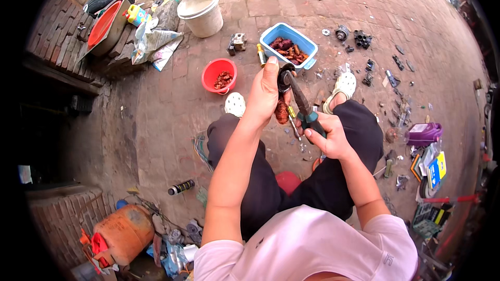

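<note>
My left hand (264, 93) is closed on a dark round metal part (286, 75) with a bundle of copper wire (282, 112) hanging below it. My right hand (325, 135) grips dark pliers with green handles (307, 114), whose jaws reach up to the dark part. Just beyond my hands a blue plastic tub (312, 49) holds copper pieces, with a yellow-handled tool (261, 52) beside it. A red bucket (208, 78) to the left also holds copper pieces. A long yellow tool (293, 117) lies on the bricks below the copper wire.
A white bucket (200, 15) stands at the back. Scattered metal parts (362, 39) lie to the right, near a purple jug (423, 134). An orange gas cylinder (122, 231), a spray can (181, 187) and a brick wall (57, 36) are at the left.
</note>
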The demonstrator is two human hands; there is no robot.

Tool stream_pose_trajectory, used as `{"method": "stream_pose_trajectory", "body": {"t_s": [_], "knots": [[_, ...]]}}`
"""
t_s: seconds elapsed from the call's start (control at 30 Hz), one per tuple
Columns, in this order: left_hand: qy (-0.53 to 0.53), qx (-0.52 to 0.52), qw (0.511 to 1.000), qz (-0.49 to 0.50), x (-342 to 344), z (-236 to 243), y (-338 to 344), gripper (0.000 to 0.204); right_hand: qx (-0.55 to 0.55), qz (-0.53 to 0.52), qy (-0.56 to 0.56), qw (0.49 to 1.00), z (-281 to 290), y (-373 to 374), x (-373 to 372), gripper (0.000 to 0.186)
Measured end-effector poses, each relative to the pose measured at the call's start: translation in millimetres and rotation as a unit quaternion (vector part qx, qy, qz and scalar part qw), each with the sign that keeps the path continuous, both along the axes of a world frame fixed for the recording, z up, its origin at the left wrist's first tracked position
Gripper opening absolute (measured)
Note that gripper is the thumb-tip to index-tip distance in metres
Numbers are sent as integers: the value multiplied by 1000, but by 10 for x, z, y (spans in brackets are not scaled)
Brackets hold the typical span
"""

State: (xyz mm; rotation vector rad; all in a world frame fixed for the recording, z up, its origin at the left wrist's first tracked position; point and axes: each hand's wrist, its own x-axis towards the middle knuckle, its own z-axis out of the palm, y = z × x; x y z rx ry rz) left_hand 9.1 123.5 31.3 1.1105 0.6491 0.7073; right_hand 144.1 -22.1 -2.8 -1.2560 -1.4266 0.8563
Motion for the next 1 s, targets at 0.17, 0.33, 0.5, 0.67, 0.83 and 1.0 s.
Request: {"method": "stream_pose_trajectory", "body": {"t_s": [0.17, 0.33, 0.5, 0.67, 0.83, 1.0], "knots": [[53, -39, 994, 84, -16, -133, 176, 66, 121, 39, -194, 973, 39, -93, 29, 9], [-101, -148, 982, 64, -396, -143, 464, 63, 59, -2, -151, 987, 67, -137, 46, 9], [7, -71, 994, 78, -696, -102, 602, 63, -12, 30, -108, 994, 84, -212, 166, 9], [218, 60, 974, 8, -849, -235, 575, 63, -170, 65, -9, 983, 223, -404, 357, 15], [166, 112, 978, -62, -793, -405, 467, 55, -250, 9, 30, 968, 339, -612, 588, 18], [48, 55, 990, -124, -734, -292, 425, 53, -178, -67, -35, 981, 245, -708, 601, 16]]}}
